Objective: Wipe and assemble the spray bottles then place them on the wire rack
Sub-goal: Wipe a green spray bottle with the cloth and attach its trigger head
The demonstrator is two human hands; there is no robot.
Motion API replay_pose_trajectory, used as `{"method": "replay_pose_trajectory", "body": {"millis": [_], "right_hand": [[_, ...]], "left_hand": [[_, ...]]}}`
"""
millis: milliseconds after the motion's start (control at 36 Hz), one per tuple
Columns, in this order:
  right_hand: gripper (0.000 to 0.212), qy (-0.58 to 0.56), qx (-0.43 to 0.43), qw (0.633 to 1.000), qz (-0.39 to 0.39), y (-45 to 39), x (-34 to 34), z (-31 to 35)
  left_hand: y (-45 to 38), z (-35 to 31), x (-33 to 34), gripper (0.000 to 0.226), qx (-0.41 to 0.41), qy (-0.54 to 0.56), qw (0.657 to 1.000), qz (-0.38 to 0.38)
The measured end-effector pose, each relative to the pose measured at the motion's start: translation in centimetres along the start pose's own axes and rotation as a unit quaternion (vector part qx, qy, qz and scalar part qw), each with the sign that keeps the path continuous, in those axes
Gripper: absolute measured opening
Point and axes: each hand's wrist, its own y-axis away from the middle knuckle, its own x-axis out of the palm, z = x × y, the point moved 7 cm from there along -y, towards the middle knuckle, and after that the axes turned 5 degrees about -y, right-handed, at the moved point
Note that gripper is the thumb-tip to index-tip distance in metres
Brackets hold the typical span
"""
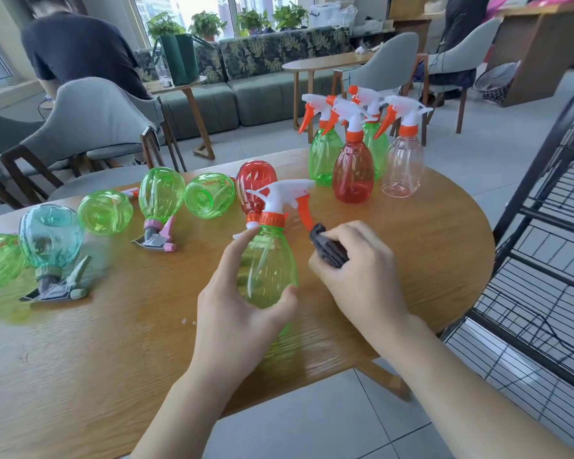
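**Bright daylight, wide-angle bend**

Daylight pours in from the blown-out windows [193,8] at the back. The table [113,342] carries a soft sheen and faint green tints (cast through translucent plastic). Straight lines bow toward the edges; the left side looks smeared and soft.

A green spray bottle [267,260] with a white-and-orange trigger head stands upright on the counter [113,342]. A dark grey cloth [328,246] is bunched just beside its right shoulder. Four assembled bottles [362,154], two green, one red, one clear, stand together at the far edge. Several green bottles, a red one and a teal bottle [50,236] rest scattered to the left. The black wire rack [544,260] stands at the right.
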Motion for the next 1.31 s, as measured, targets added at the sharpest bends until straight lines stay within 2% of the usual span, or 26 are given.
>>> {"method": "replay_pose_trajectory", "body": {"millis": [111, 222, 417, 556, 694, 861, 1028, 1194, 1306], "right_hand": [[0.009, -0.069, 0.077, 0.994, -0.038, -0.6, -1.4, -0.8], [0.009, -0.18, 0.2, 0.962, -0.046, -1.7, -1.8, -2.1], [0.023, -0.289, 0.265, 0.919, -0.05, -2.3, -0.4, -1.4], [0.019, -0.252, 0.224, 0.941, -0.016, -1.2, -0.2, 0.5], [0.032, -0.175, 0.204, 0.963, 0.027, -0.8, 0.0, -0.1], [0.034, -0.157, 0.18, 0.971, 0.011, -1.4, -0.5, 0.3], [0.02, -0.056, 0.149, 0.981, 0.107, -0.7, 0.7, -0.2], [0.03, -0.023, 0.132, 0.991, 0.019, -2.8, -2.2, 0.3], [0.034, -0.024, 0.135, 0.99, 0.03, -4.3, -3.0, 0.3]], "left_hand": [[-0.2, 0.4, -0.4, 0.078, -0.011, 0.011, 1.0, 0.012], [-0.2, -0.1, 0.0, 0.078, 0.003, -0.006, 0.999, 0.036], [0.0, -0.8, 0.5, 0.082, 0.023, -0.02, 0.999, 0.04], [0.0, -0.6, 0.6, 0.08, 0.018, -0.003, 0.999, 0.035], [-0.2, -0.3, 0.5, 0.079, 0.017, -0.001, 0.999, 0.034], [-0.3, -0.4, 0.9, 0.081, 0.021, -0.017, 0.999, 0.034], [-1.0, 0.7, -0.3, 0.081, 0.01, -0.021, 1.0, 0.006], [-1.2, 0.4, -0.6, 0.09, 0.038, -0.093, 0.994, 0.035], [-0.9, -0.5, -0.3, 0.09, 0.074, -0.146, 0.985, 0.05]]}}
